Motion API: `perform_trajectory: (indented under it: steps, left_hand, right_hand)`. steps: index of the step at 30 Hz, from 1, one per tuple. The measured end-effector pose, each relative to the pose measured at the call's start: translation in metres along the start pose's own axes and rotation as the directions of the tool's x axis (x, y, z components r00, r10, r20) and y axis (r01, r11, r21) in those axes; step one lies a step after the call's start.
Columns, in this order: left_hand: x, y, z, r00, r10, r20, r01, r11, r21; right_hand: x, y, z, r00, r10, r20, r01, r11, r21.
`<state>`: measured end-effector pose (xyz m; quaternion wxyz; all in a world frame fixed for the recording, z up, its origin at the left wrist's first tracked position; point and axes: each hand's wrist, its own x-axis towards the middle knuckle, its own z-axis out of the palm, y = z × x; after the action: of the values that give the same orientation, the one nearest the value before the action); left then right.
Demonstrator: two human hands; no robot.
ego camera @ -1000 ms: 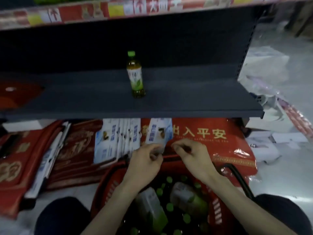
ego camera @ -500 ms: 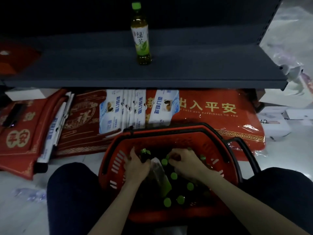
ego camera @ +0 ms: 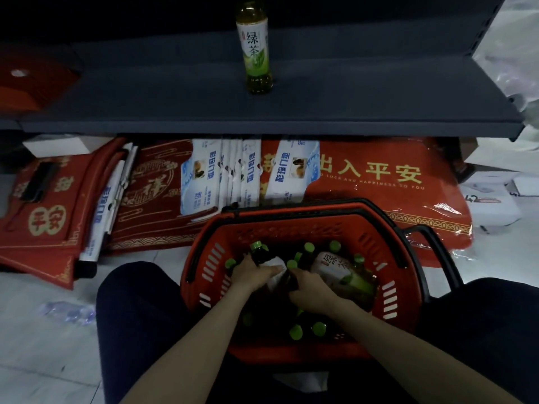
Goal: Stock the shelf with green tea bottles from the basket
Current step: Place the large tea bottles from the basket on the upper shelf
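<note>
A red basket (ego camera: 388,246) sits between my knees, packed with several green-capped tea bottles. One bottle (ego camera: 344,272) lies on its side at the basket's right. My left hand (ego camera: 250,272) is down in the basket, fingers wrapped round a bottle (ego camera: 261,253) with a white label. My right hand (ego camera: 312,290) is beside it, closed round another dark bottle among the caps. A single green tea bottle (ego camera: 256,51) stands upright on the dark grey shelf (ego camera: 379,109) above.
Red doormats (ego camera: 393,176) with gold lettering and blue-white packaged goods (ego camera: 221,176) lie on the floor under the shelf. White boxes (ego camera: 493,199) sit at right. A crumpled clear plastic bottle (ego camera: 70,312) lies on the floor at left.
Both hands have gone from the basket's far rim down into the basket and closed on bottles. My view has tilted downward, so the shelf sits higher in frame.
</note>
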<state>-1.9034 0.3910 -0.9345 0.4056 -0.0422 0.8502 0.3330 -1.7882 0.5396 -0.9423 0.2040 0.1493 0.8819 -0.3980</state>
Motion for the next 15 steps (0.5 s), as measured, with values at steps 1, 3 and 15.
perform_trajectory:
  steps: [1, 3, 15]
  left_hand:
    - [0.001, 0.0, -0.001, 1.0, -0.012, -0.004, 0.012, 1.0, -0.011]
    - [-0.001, 0.002, -0.002, 0.999, -0.053, -0.006, 0.053, 0.999, -0.006]
    - [-0.029, 0.034, -0.031, 0.994, 0.096, -0.054, -0.06, 0.884, 0.464]
  right_hand:
    - [-0.001, -0.001, 0.001, 1.0, -0.005, -0.004, 0.005, 1.0, -0.008]
    - [-0.003, -0.001, 0.004, 1.0, -0.004, -0.002, 0.004, 1.0, -0.008]
    - [-0.007, -0.006, -0.005, 0.992, -0.042, -0.12, 0.067, 0.976, 0.207]
